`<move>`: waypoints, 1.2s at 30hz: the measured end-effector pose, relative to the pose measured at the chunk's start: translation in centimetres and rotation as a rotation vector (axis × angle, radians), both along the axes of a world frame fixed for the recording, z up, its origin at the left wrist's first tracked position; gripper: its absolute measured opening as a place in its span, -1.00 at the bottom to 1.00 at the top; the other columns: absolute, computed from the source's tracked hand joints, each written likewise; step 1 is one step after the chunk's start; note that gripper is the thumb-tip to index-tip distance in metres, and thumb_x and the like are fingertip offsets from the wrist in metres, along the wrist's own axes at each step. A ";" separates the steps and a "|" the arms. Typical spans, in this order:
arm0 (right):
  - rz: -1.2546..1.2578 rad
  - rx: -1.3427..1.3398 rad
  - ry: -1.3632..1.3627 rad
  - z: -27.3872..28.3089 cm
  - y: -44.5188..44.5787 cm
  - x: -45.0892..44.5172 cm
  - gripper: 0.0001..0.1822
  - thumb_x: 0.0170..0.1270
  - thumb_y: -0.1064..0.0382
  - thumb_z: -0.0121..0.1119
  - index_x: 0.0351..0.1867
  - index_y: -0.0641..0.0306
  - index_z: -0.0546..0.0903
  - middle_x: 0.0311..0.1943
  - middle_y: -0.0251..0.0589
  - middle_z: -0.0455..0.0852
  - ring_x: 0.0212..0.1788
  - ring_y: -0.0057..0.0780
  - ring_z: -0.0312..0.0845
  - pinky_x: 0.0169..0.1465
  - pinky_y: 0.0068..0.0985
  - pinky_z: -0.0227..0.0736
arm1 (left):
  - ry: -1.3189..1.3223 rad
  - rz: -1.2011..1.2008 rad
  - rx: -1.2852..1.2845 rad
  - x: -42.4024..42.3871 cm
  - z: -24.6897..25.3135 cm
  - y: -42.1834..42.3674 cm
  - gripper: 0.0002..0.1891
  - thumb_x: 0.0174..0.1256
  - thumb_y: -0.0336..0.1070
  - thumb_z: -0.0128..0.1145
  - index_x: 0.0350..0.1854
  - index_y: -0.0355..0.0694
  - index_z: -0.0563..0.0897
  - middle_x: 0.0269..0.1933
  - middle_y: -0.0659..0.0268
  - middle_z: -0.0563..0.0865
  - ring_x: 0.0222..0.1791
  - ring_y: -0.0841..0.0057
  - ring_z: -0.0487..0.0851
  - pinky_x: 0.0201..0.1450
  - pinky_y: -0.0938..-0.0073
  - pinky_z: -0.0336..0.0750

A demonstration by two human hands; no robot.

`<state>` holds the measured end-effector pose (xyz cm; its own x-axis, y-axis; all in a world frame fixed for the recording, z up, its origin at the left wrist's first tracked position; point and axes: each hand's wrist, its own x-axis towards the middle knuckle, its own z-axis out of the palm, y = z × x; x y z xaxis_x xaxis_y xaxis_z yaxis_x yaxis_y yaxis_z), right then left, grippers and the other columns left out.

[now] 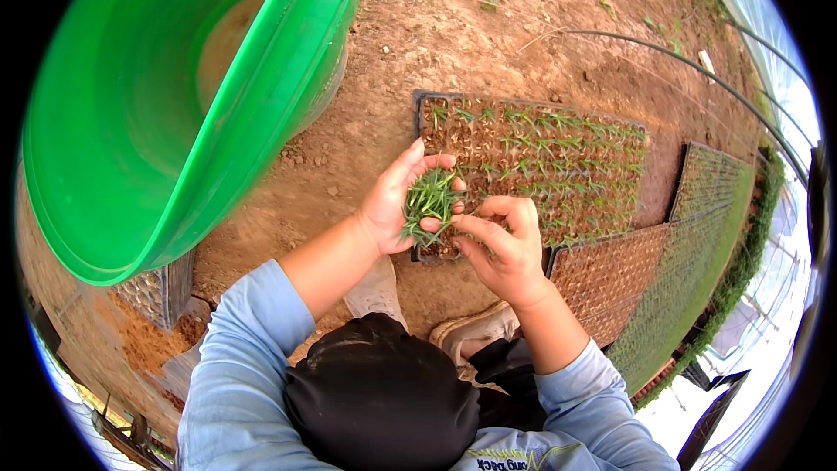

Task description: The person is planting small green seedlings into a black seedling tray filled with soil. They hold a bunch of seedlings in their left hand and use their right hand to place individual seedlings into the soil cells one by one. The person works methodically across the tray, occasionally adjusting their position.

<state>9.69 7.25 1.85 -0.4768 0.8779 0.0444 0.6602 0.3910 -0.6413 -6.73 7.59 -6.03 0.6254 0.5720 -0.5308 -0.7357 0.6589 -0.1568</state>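
Note:
In the cupped palm of my left hand (387,193) lies a bunch of small green seedlings (431,199), its fingers curled around the far side. My right hand (500,245) is close beside it, thumb and forefinger pinched together at the edge of the bunch. Whether a single seedling sits in that pinch is too small to make out clearly. Beyond both hands a black plug tray (484,144) rests on the soil, its cells filled with brown growing medium. Rows of short seedlings (562,144) stand in many cells; several cells at the near left show only medium.
A large green plastic tub (222,137) rises at the left. More plug trays (614,275) extend along the right, densely green farther out. A thin dark hoop (680,62) arches over the ground at right. Stacked trays (160,291) stand under the tub's rim. My shoes (471,333) are below my hands.

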 end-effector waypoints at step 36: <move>-0.641 -1.114 1.328 -2.8 0.4 1.0 -0.42 0.08 0.34 0.26 0.13 0.22 0.28 -0.07 -0.14 0.48 -0.14 -0.48 0.44 -0.16 -0.58 0.38 | 0.484 -0.410 0.314 1.0 1.3 -0.3 -0.84 0.25 -0.21 0.10 -0.27 -0.18 0.52 -0.47 0.46 0.51 -0.59 0.78 0.41 -0.69 0.76 0.27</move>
